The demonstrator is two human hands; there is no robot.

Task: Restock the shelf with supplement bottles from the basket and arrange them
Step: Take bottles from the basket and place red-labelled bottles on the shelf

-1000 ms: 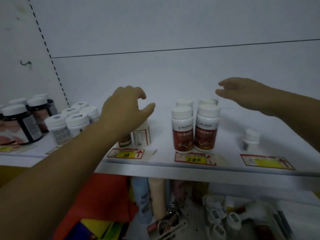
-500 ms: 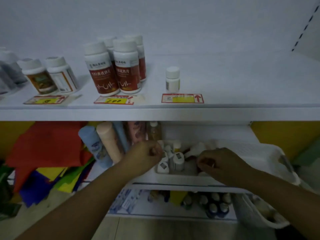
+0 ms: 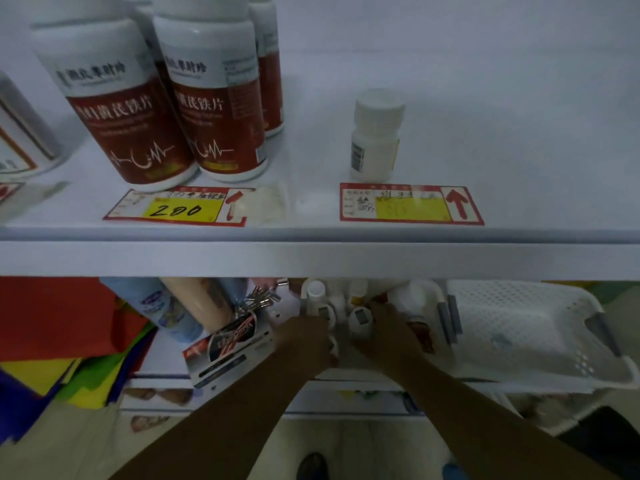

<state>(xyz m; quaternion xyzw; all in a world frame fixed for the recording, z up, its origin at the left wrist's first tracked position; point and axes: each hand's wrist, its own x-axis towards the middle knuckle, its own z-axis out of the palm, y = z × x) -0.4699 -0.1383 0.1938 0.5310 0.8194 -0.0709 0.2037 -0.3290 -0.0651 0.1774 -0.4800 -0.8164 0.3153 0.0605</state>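
Observation:
On the upper white shelf a single small white supplement bottle stands behind a red and yellow price tag. To its left stand large white bottles with dark red labels. Below, a white perforated basket rests on the lower shelf, with several small white bottles in its left end. Both my hands are down in that end. My left hand is curled around a small white bottle that peeks out by its fingers. My right hand lies among the bottles, its grip hidden.
A second price tag marked 280 lies before the red-label bottles. Left of the basket on the lower shelf are tubes, a boxed product and red, yellow and blue bags. The upper shelf's front lip overhangs the hands.
My view has dropped and moved closer to the shelf. Both hands came down from the upper shelf into the basket and now reach deeper among the small bottles.

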